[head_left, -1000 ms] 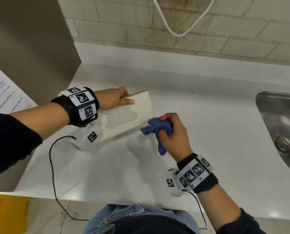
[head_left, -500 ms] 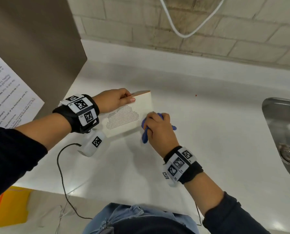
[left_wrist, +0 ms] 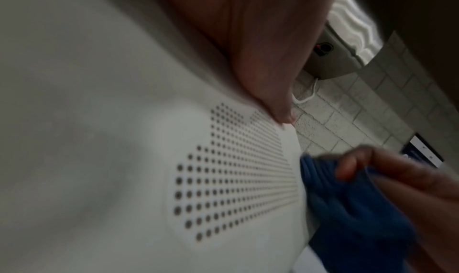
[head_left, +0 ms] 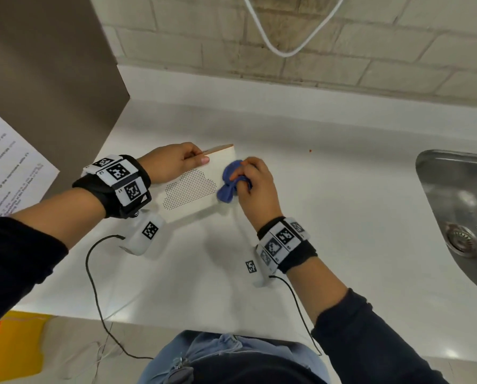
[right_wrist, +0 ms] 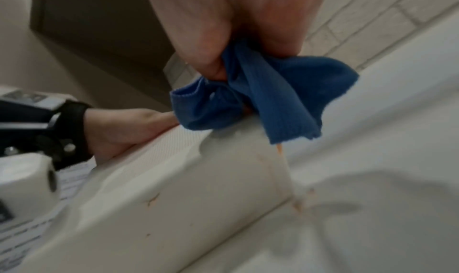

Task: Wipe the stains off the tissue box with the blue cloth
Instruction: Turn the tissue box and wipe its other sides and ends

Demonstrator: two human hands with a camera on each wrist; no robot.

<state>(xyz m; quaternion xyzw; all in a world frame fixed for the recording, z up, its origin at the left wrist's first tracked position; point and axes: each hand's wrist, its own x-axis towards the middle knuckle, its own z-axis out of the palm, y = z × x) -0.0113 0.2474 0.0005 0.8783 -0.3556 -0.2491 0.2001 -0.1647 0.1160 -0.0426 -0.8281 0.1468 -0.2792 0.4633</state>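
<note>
So the wiping is underway but nowhere near finished, as far as I can judge. The tissue box (head_left: 201,187) sits on the white surface (head_left: 328,217), close to the brown panel at the left and well apart from the sink (head_left: 459,206). The left hand (head_left: 173,163) steadies it at the far left end, thumb laid flat on the top face and the other fingers curled over the back edge (so it's really gripping the box, not just resting on it).

The right hand (head_left: 255,187) has the blue cloth (head_left: 230,187) bunched up, with its fingers (right_wrist: 211,61) curled tight round the wad, and the cloth is touching the right end of the box, up at the top edge. In the right wrist view one flap of the cloth hangs down over the corner.

What's left: that same view shows orange-ish marks on the side face, a streak running down the corner edge (right_wrist: 280,153) just under the cloth, and a few small specks further along the side. There also seems to be a smear where the box corner meets the surface. The top with the dotted cloud pattern (left_wrist: 231,179) looks clean to me, though that picture is blurry, so I wouldn't swear to it.

My guess is the end corner is being worked now and the long side face hasn't been done.
</note>
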